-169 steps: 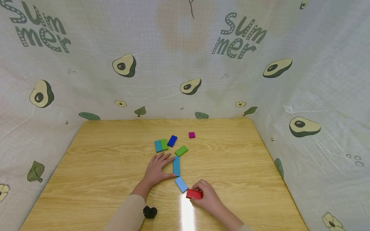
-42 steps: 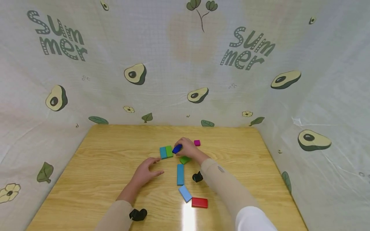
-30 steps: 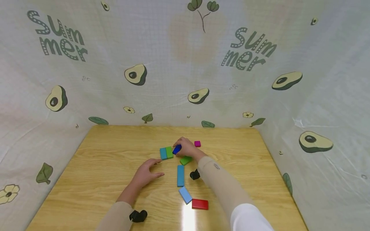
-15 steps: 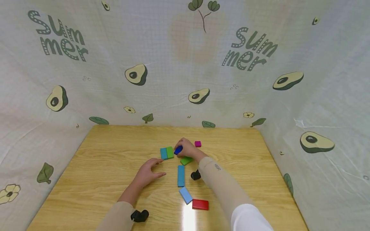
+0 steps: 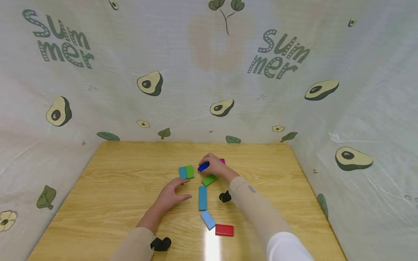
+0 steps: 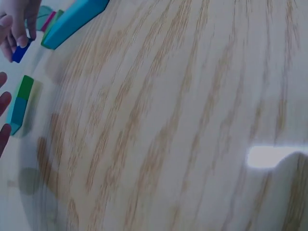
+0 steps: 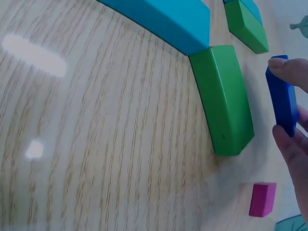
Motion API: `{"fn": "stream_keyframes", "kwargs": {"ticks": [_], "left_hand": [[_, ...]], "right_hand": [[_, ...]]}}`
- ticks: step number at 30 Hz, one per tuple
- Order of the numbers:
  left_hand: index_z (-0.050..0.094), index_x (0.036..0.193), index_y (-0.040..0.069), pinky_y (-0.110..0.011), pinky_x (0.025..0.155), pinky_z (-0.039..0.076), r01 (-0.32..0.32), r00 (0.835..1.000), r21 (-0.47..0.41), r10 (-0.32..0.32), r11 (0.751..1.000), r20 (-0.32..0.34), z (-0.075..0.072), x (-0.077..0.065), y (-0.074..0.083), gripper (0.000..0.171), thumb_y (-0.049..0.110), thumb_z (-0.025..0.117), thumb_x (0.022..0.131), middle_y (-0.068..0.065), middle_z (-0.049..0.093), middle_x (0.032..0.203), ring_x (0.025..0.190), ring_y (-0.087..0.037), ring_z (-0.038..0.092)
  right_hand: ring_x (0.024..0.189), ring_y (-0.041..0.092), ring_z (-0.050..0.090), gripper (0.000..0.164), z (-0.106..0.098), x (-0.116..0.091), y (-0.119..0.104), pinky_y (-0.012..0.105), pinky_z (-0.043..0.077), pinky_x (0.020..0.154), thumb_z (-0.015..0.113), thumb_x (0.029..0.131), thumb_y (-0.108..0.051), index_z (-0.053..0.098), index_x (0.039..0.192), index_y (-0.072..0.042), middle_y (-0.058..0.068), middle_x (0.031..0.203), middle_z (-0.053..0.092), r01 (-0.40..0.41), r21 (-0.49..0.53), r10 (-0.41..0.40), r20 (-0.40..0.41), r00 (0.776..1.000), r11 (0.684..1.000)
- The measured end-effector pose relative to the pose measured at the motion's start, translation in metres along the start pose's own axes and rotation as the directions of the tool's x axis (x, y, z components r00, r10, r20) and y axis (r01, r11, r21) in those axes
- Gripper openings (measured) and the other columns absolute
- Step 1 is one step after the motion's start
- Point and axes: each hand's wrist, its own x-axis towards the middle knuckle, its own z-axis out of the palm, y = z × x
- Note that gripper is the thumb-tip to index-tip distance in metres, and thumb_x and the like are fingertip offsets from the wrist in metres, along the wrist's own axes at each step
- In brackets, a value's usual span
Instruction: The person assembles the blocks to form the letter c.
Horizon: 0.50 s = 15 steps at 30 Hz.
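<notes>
Between thumb and fingertips, my right hand (image 5: 213,166) pinches a dark blue block (image 5: 203,167); the right wrist view shows the blue block (image 7: 283,98) gripped by its ends. Just below that hand lies a green block (image 5: 209,180), its corner meeting a long teal-blue block (image 5: 202,198). A light blue block (image 5: 208,220) and a red block (image 5: 224,230) continue the curved line towards me. My left hand (image 5: 171,195), thumb and fingers spread, holds nothing. Its fingertips are beside a small teal block (image 5: 183,173) and a second green block (image 5: 189,172), set side by side.
A magenta cube (image 5: 222,161) sits behind my right hand, partly hidden by it. The wooden table (image 5: 130,159) is bordered by a printed cloth (image 5: 183,119) at the back and sides. Black wrist cameras ride on both sleeves.
My right hand has let go of the red block at the line's near end, moved to the far side and picked up the dark blue block. My left hand has drawn off the long teal-blue block.
</notes>
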Motion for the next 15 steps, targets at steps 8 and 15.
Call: {"fn": "stream_keyframes", "kwargs": {"ticks": [8,15], "left_hand": [[0.063,0.131,0.016,-0.052,0.098,0.044,-0.072,0.997,-0.021,0.073,0.997,0.034,0.011,0.005,0.006,0.059,0.034,0.083,0.079,-0.001,0.059,0.127,0.117,-0.027,0.055],[0.063,0.13,0.019,-0.054,0.103,0.039,-0.09,0.994,-0.018,0.091,0.996,0.061,0.025,0.011,0.006,0.058,0.035,0.084,0.077,-0.002,0.053,0.135,0.127,-0.03,0.047]], "right_hand": [[0.121,0.029,0.048,0.03,-0.009,-0.01,0.007,0.044,0.046,0.098,0.075,0.087,-0.02,0.071,0.117,-0.018,0.006,0.131,0.046,0.033,-0.041,-0.035,-0.04,0.999,0.999],[0.116,0.029,0.05,0.032,-0.018,-0.02,0.018,0.044,0.047,0.097,0.078,0.085,-0.019,0.071,0.116,-0.016,0.007,0.125,0.047,0.062,-0.036,-0.064,-0.059,0.996,0.997]]}}
